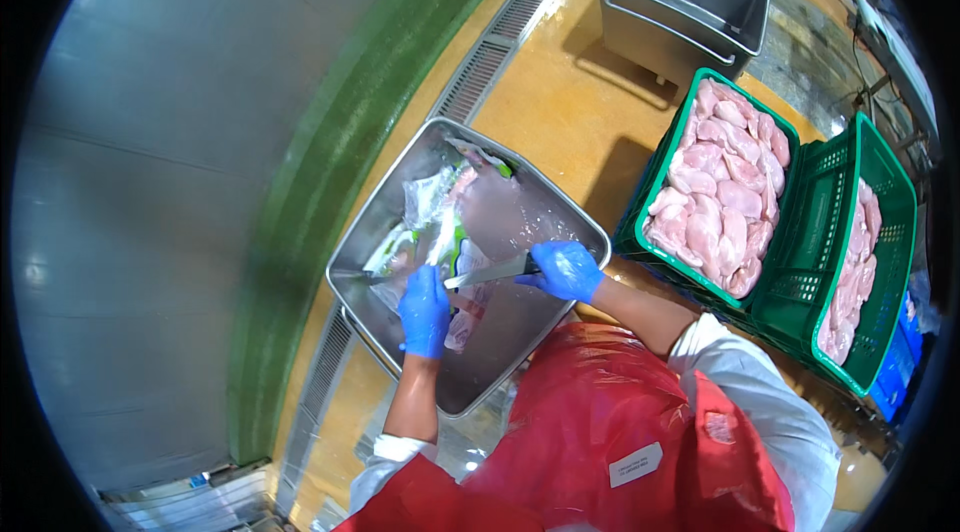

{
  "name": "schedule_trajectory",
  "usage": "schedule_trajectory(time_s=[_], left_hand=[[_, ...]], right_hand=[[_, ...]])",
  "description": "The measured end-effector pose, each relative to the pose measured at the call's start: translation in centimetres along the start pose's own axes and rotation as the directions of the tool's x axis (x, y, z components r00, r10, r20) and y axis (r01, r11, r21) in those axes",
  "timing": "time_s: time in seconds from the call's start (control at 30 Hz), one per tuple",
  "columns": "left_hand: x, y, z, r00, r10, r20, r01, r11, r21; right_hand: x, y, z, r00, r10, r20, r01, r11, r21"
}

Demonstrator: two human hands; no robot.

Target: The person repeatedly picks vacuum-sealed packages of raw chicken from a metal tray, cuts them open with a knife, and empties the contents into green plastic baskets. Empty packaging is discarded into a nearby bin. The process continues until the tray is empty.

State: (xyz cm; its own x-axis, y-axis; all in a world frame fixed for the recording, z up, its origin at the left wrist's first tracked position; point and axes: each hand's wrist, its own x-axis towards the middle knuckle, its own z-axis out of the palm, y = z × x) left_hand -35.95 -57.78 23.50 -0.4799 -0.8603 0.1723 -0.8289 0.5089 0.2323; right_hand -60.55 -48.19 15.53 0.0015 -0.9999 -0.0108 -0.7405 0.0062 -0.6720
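Observation:
My right hand (568, 271), in a blue glove, grips the dark handle of a knife (487, 273). Its blade points left, with the tip close to my left hand (425, 312). The fingers of that hand, also gloved in blue, are closed at the lower end of a whitish strip (446, 236); it looks like plastic film, but glare blurs it. Both hands are over a deep stainless-steel bin (480, 374). Inside lie clear plastic bags (427, 198) with green and white print, some with pink bits. A printed bag (469, 314) lies under the blade.
Right of the bin, a green plastic crate (651, 243) is heaped with raw chicken pieces (724, 172). Beyond it another green crate (885, 262) holds more. A second steel bin (667, 14) stands at the top. A floor drain grate (480, 63) runs along the green-edged wall (330, 119).

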Motion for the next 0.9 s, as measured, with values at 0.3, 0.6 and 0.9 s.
schedule_trajectory(time_s=[0.3,0.6,0.9], left_hand=[[0.4,9.4,-7.8,0.941,0.101,-0.323,-0.143,0.984,-0.109],[2.5,29.5,-14.5,0.982,-0.163,-0.096,-0.075,0.129,-0.989],[0.2,52.2,-17.5,0.854,0.516,0.066,0.245,-0.288,-0.926]], right_hand=[[0.5,-3.1,-14.4,0.99,0.137,0.018,-0.135,0.988,-0.08],[-18.7,8.3,-19.4,0.85,0.467,-0.244,-0.125,0.629,0.767],[-35.9,1.4,-18.7,0.799,0.512,-0.315,-0.043,0.571,0.82]])
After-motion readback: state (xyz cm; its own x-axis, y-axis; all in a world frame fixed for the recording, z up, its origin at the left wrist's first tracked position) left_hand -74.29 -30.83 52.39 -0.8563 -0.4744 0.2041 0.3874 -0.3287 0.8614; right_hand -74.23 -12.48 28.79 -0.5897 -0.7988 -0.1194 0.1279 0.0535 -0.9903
